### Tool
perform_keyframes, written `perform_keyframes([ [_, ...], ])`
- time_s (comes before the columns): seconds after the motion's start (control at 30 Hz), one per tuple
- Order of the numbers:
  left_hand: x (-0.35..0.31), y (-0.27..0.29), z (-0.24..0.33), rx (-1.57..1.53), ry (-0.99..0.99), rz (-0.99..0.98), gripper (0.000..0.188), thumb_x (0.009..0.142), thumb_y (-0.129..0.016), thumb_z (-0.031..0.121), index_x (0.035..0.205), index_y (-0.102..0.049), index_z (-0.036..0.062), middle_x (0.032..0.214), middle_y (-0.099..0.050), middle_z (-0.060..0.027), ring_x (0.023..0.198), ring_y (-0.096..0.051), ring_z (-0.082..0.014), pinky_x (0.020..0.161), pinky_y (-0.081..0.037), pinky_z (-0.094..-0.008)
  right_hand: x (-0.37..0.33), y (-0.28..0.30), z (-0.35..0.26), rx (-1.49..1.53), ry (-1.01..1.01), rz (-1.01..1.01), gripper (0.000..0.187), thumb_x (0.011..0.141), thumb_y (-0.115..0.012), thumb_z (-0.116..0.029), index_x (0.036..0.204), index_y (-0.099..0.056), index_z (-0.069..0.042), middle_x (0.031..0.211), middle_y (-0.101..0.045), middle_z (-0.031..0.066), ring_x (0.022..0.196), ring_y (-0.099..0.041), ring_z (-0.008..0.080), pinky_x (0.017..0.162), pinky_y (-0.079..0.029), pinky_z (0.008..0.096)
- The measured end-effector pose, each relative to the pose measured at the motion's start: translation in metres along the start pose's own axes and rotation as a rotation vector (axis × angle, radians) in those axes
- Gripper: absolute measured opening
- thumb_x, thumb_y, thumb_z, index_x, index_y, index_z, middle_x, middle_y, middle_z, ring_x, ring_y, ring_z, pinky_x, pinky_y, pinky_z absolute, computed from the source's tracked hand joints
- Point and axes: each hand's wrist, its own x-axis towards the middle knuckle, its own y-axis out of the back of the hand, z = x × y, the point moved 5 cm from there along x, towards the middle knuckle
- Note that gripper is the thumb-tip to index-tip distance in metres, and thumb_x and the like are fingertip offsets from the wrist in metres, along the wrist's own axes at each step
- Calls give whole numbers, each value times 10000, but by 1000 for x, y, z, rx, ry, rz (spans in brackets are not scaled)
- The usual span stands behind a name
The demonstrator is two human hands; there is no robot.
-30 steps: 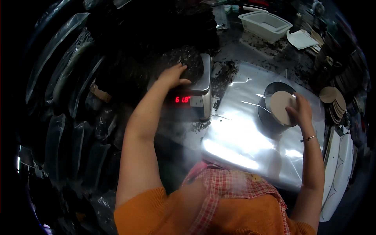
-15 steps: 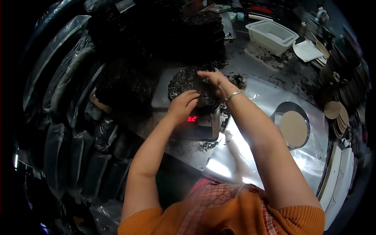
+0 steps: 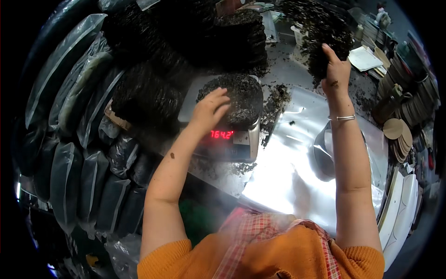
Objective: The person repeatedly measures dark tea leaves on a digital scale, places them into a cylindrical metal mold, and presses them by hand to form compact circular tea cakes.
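Silvery tabletop (image 3: 297,181) gleams near me; my left hand (image 3: 211,108) rests open on the scale's dark leaf pile (image 3: 234,95), my right hand (image 3: 335,69) grips a leaf clump (image 3: 320,32) farther off.

Dim, hazy fisheye view with dark bent edges and harsh glare off the steel table (image 3: 278,186).

We note clear plastic bags (image 3: 69,93) of dark material stacked along the left, darker bags (image 3: 88,186) below them, and a scale display (image 3: 221,135) showing red digits at centre, just under the left hand (image 3: 211,108).
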Motion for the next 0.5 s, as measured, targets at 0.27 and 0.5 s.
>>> perform_keyframes([
  [0.27, 10, 11, 35, 246, -153, 48, 505, 709, -696, 332, 1122, -545, 82, 1114, -555, -103, 1040, -521, -281, 902, -419, -356, -22, 44, 118, -43, -878, 101, 534, 790, -603, -411, 1157, -486, -41, 1110, -544, 153, 917, -578, 256, 843, -445, 473],
  [0.5, -8, -17, 5, 263, 37, -390, 573, 732, -679, 318, 1232, -489, 112, 1246, -503, -91, 1102, -503, -276, 919, -417, -338, -61, 95, 87, -391, -815, -110, 563, 814, -589, -431, 1232, -433, -87, 1079, -545, 93, 833, -554, 136, 785, -491, 338],
])
